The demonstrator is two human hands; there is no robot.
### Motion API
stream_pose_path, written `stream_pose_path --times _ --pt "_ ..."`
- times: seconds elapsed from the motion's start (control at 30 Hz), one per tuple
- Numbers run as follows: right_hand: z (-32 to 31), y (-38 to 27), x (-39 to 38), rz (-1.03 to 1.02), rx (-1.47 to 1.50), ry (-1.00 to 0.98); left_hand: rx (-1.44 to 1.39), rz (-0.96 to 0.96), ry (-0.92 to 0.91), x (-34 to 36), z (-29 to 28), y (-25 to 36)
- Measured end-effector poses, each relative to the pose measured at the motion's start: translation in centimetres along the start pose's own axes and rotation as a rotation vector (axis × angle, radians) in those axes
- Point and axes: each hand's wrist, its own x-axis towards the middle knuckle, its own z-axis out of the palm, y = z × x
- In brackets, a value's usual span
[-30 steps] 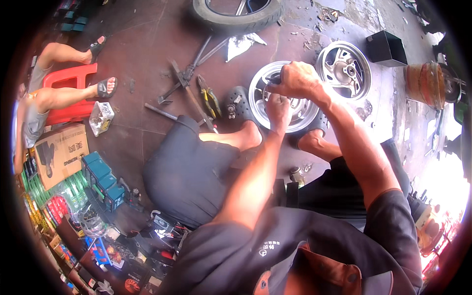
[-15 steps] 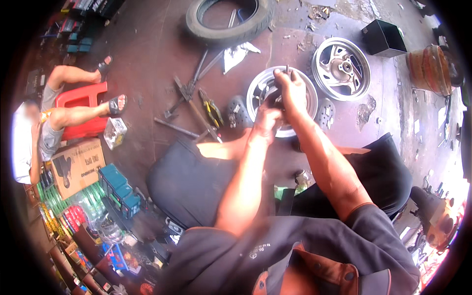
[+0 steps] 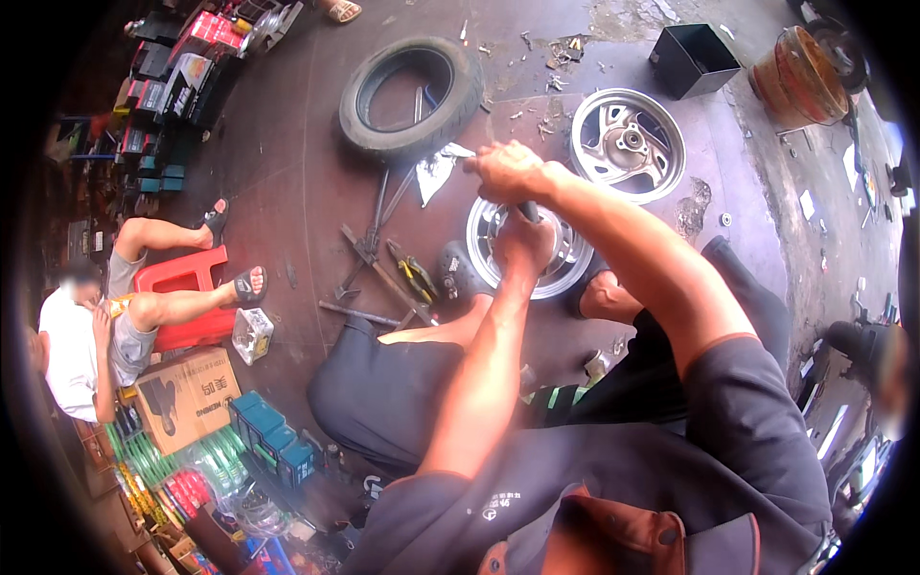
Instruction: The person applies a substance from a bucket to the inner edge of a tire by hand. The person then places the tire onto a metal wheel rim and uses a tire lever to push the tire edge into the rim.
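Note:
A silver wheel rim (image 3: 573, 264) lies on the floor between my feet, partly hidden under my hands. My left hand (image 3: 524, 245) is closed above it, around a dark, short rod-like piece (image 3: 529, 211) that pokes up from the fist. My right hand (image 3: 510, 172) makes a fist farther up, beyond the rim's far edge; whatever it grips, if anything, is hidden. The right wrist crosses just above the dark piece. A second silver rim (image 3: 628, 141) with swirled spokes lies beyond, to the right. Pliers with yellow-and-black handles (image 3: 414, 275) rest left of my shoe.
A black tyre (image 3: 458, 120) lies at the far side, long metal bars (image 3: 380, 218) near it. A black box (image 3: 694, 61) and a rusty bucket (image 3: 797, 77) stand far right. At left, a person (image 3: 81, 335) sits by a red stool (image 3: 182, 278), near a cardboard box (image 3: 187, 398).
My hands, together over the rim before, have moved apart. The right hand swung up and left past the left hand, which stays low over the rim. The whole view has shifted slightly.

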Motion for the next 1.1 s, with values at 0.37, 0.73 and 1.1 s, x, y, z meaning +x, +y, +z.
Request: stream_pose_path --times 0.37,0.73,1.1 --pt "5.3 2.5 -8.3 0.44 1.075 0.17 0.902 0.565 -0.826 7.0 -6.0 2.8" --pt "5.9 1.3 -6.7 0.749 0.833 0.363 -1.533 -0.31 0.092 -0.8 3.1 0.8" --pt "12.6 -0.4 -9.9 1.032 1.479 1.199 -1.346 -0.41 -0.026 0.4 2.0 1.3"
